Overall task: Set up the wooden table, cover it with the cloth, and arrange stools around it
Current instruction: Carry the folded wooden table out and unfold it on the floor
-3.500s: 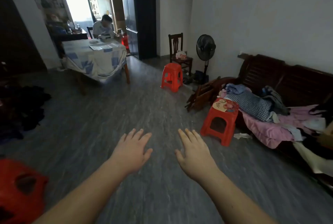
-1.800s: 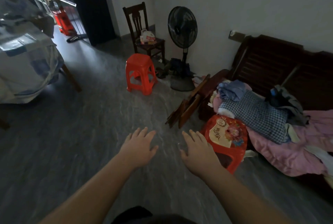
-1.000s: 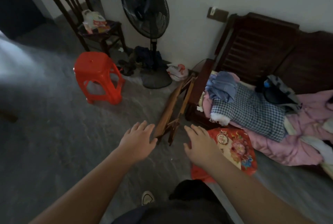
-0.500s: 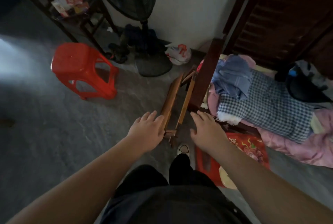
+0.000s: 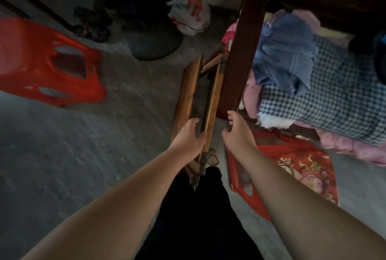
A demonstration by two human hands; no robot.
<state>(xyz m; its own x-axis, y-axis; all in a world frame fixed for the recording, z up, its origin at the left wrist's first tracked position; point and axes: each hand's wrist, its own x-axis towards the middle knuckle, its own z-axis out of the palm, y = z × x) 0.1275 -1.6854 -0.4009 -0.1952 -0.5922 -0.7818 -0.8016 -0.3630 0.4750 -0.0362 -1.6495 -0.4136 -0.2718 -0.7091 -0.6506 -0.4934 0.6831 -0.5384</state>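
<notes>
A person bends over a folded wooden table (image 5: 189, 101) that stands on edge on the grey floor (image 5: 62, 151), leaning toward the dark wooden sofa arm (image 5: 242, 50) on its right. The table shows as two long, worn, honey-brown rails side by side with short cross pieces at the far end; its near end runs down between the person's dark trouser legs and is partly lost there. The left hand (image 5: 189, 136) curls around the near part of the rails, fingers wrapped over the right-hand rail. The right hand (image 5: 236, 132) hovers just right of the table, fingers loosely bent and holding nothing.

A red plastic stool (image 5: 41, 65) lies at the far left, cut off by the frame edge. A second red stool (image 5: 292, 167) with a printed floral seat sits near right, partly hidden behind the right forearm. Checked, blue and pink cloths (image 5: 313, 84) are heaped on the sofa. The far corner is dim: a round dark fan base (image 5: 154, 38) and a white-and-red plastic bag (image 5: 191, 16) can be made out, little else.
</notes>
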